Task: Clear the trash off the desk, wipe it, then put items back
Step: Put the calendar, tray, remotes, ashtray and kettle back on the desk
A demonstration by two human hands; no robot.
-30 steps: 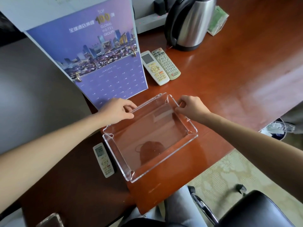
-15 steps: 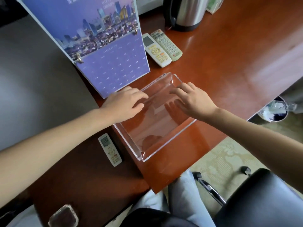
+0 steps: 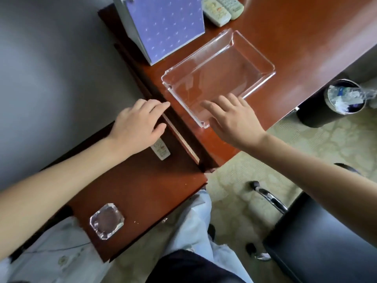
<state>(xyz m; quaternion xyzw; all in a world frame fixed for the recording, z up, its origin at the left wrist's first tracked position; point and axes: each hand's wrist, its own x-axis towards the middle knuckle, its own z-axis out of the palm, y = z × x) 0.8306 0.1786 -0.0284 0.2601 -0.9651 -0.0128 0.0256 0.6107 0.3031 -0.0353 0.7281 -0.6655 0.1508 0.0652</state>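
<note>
Left hand (image 3: 137, 124), right hand (image 3: 234, 121), fingers straight

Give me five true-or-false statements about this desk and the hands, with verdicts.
1. The clear tray is empty. True.
2. The left hand holds the glass ashtray. False: the ashtray sits apart on the desk; the hand is over a small remote.
3. The waste bin holds trash. True.
4. Two remotes lie inside the tray. False: they lie on the desk beyond it, beside the calendar.
5. The right hand is open at the tray's near corner. True.
</note>
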